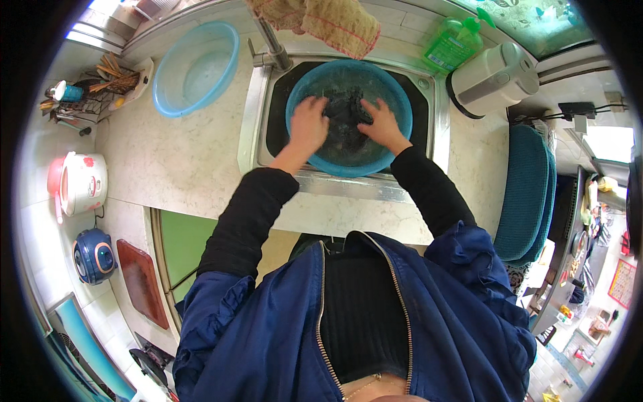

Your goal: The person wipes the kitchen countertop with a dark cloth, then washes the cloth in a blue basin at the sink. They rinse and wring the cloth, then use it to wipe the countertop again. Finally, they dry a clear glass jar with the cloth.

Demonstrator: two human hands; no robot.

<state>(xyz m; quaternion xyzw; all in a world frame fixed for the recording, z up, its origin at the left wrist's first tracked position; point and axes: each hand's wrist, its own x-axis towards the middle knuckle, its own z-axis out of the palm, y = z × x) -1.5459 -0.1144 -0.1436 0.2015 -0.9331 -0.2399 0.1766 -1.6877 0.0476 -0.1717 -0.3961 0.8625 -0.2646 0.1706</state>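
Note:
A blue plastic basin (351, 170) stands in the metal sink (440, 115), with water and a dark, bunched cloth (346, 120) in it. At the left side of the cloth is my left hand (309, 123), palm down, its fingertips at the cloth's edge. My right hand (383, 124) is over the right part of the basin, fingers spread and touching the cloth or just above it; which of these cannot be told. Neither hand plainly grips the cloth. The lower part of the cloth is blurred by the water.
Behind the sink are a faucet (275, 45) and a hanging tan towel (341, 25). A light blue basin (196, 70) stands on the left counter. On the right are a green pump bottle (452, 44), a white electric kettle (495, 80) and a teal ribbed mat (522, 191).

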